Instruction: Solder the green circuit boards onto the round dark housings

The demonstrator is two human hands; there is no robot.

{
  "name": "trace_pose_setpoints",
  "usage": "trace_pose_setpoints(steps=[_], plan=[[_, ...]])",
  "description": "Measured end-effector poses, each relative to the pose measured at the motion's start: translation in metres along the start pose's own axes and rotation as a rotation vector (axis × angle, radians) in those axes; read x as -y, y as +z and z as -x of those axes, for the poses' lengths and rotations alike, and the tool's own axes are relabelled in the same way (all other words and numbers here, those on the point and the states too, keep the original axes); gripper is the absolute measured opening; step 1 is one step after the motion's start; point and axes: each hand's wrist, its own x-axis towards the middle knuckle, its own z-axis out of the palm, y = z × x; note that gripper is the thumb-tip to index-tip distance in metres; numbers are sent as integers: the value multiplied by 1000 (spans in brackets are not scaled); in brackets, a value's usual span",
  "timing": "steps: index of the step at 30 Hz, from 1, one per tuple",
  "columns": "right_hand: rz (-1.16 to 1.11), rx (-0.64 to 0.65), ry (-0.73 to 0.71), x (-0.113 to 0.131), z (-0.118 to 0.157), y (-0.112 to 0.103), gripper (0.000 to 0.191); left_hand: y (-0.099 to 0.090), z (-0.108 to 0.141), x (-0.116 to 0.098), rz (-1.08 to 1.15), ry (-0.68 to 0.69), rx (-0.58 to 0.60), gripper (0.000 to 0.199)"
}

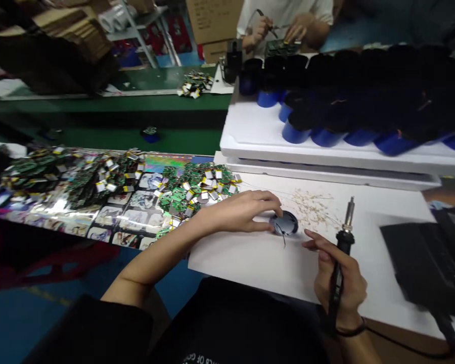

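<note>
Everything here is placed from the round cup (285,224), which sits on the white board (242,258), its pale inside facing up and a thin dark wire (283,239) hanging over its near edge.

Well to the left of the cup, two heaps of green circuit boards (102,177) with silvery, yellow-edged pieces lie on a glossy printed sheet (144,222). Closer to the cup, still on its left, is another heap, the nearer boards (191,189).

The left hand (256,211) comes in from the left, fingers and thumb curved at the cup's left edge with a gap between them; with the blur there, I cannot tell whether they clamp it.

Beyond the cup, a co-worker's hands (280,30) are busy with a thin tool. Beyond it and to the right, dark-topped blue cups (328,136) stand in rows on a white foam tray (250,129).

Just right of the cup, pale clippings (313,207) are scattered on the board. Further right and nearer, the right hand (339,283) is closed round the handle of a soldering iron (343,247), metal tip upward, index finger reaching toward the cup. Farthest right of the cup lies a black object (420,268).
</note>
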Motion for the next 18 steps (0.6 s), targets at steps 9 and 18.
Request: trace_pose_setpoints(steps=[9,18], plan=[[175,54,-110,-12,0,-4,38,-84,73,61,-433,-542,-342,33],[111,70,-25,-15,3,-3,37,-98,109,72,-349,-615,-193,39]])
